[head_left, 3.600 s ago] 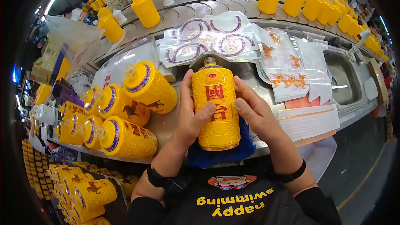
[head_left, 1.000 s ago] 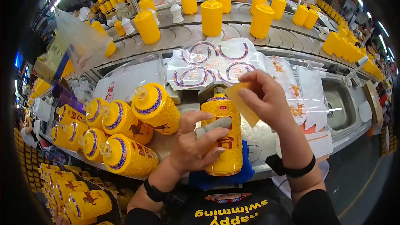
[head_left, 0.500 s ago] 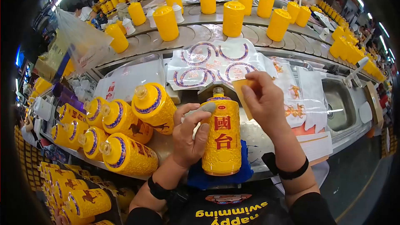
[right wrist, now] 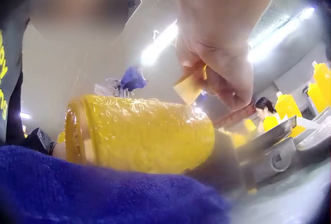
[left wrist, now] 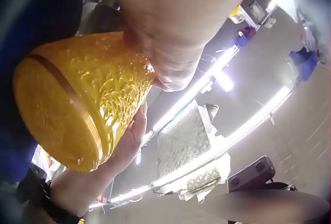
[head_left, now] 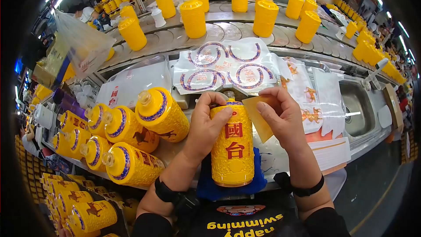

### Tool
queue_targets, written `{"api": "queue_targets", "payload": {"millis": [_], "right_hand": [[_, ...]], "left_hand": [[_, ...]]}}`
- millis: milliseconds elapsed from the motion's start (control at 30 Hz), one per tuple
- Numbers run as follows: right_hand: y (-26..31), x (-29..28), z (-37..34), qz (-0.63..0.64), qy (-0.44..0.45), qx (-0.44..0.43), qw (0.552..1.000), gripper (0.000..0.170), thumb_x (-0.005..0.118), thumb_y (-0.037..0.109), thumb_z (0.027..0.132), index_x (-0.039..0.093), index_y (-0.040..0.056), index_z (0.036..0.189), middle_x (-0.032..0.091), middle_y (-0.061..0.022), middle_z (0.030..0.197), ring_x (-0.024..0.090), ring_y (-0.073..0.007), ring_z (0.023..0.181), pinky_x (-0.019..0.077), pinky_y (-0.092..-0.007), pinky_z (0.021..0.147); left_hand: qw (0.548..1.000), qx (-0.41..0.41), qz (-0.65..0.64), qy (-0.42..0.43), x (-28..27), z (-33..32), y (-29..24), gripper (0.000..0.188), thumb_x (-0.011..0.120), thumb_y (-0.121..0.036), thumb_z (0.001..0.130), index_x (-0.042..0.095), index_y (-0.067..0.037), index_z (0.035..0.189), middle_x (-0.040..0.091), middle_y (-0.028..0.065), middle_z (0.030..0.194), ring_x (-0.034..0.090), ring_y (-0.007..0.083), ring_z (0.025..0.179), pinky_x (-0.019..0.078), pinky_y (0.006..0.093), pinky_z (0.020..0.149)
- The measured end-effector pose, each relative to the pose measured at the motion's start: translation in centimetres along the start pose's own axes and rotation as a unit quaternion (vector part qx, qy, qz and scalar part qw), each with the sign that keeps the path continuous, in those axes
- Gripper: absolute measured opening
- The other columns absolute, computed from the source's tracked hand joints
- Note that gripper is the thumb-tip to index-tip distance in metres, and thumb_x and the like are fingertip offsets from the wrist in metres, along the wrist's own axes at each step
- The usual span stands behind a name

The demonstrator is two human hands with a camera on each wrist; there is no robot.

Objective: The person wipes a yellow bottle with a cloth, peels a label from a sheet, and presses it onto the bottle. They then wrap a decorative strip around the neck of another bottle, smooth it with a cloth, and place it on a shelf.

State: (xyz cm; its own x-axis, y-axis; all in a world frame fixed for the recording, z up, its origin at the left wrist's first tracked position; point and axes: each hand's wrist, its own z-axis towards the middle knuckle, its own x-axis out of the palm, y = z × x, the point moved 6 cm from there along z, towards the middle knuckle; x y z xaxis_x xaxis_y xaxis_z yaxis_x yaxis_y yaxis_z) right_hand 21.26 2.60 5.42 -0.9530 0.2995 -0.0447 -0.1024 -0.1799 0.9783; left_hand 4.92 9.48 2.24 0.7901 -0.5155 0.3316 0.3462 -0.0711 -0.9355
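Note:
In the head view a yellow bottle [head_left: 232,160] with red characters, a purple patterned collar band and a clear neck leans back on a blue towel [head_left: 258,184]. My left hand [head_left: 206,127] holds its upper left side, thumb on the front over the small red emblem and fingers bent behind the shoulder. To the right of the shoulder, my right hand [head_left: 283,116] pinches a thin, flat yellow sheet [head_left: 258,120] between thumb and fingers. The right wrist view shows this yellow sheet [right wrist: 189,87] above the bottle [right wrist: 145,136]. In the left wrist view the bottle's base [left wrist: 57,115] faces the camera.
Several decorated yellow bottles [head_left: 162,114] stand at left. Decal sheets [head_left: 226,66] lie behind the bottle, others with orange figures [head_left: 309,96] at right, by a sink [head_left: 357,105]. Plain yellow bottles [head_left: 193,17] ride a curved conveyor [head_left: 219,33]. More bottles [head_left: 94,210] stand lower left.
Earlier, both hands held the bottle's sides. The right hand then held up the yellow sheet, while covered left fingers touched the front. Now the left thumb lies on the emblem. Conveyor bottles have shifted left.

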Motion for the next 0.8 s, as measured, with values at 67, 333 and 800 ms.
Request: {"api": "queue_targets", "payload": {"millis": [67,333,800], "right_hand": [[0.1,0.1,-0.1,0.004,0.000,0.000,1.000,0.024,0.064,0.005,0.089,0.055,0.0018,0.111,0.066,-0.0054,0.091,0.062,-0.0076,0.084,0.0500,-0.0217,0.074],[0.2,0.2,-0.4,0.002,-0.005,-0.001,1.000,0.024,0.064,0.008,0.089,0.056,0.0021,0.110,0.066,-0.0063,0.093,0.063,-0.0088,0.086,0.0505,-0.0228,0.075],[2.7,2.0,0.4,-0.168,0.056,-0.052,0.983,0.018,0.061,0.003,0.088,0.056,0.0006,0.105,0.061,-0.0020,0.086,0.057,-0.0050,0.078,0.0475,-0.0213,0.070]], "left_hand": [[0.999,0.018,0.038,-0.007,-0.1,0.2,0.0,0.019,0.062,-0.007,0.087,0.049,-0.004,0.101,0.052,0.0029,0.096,0.051,0.0077,0.088,0.0453,0.0224,0.079],[1.000,0.002,0.029,-0.008,-0.2,0.4,0.2,0.017,0.061,-0.008,0.088,0.048,-0.004,0.099,0.051,0.0020,0.094,0.050,0.0073,0.085,0.0452,0.0227,0.077],[0.999,-0.008,-0.047,0.015,0.1,-0.4,0.4,0.023,0.059,-0.009,0.090,0.043,-0.005,0.107,0.050,0.0047,0.101,0.052,0.0085,0.090,0.0473,0.0234,0.080]]}}
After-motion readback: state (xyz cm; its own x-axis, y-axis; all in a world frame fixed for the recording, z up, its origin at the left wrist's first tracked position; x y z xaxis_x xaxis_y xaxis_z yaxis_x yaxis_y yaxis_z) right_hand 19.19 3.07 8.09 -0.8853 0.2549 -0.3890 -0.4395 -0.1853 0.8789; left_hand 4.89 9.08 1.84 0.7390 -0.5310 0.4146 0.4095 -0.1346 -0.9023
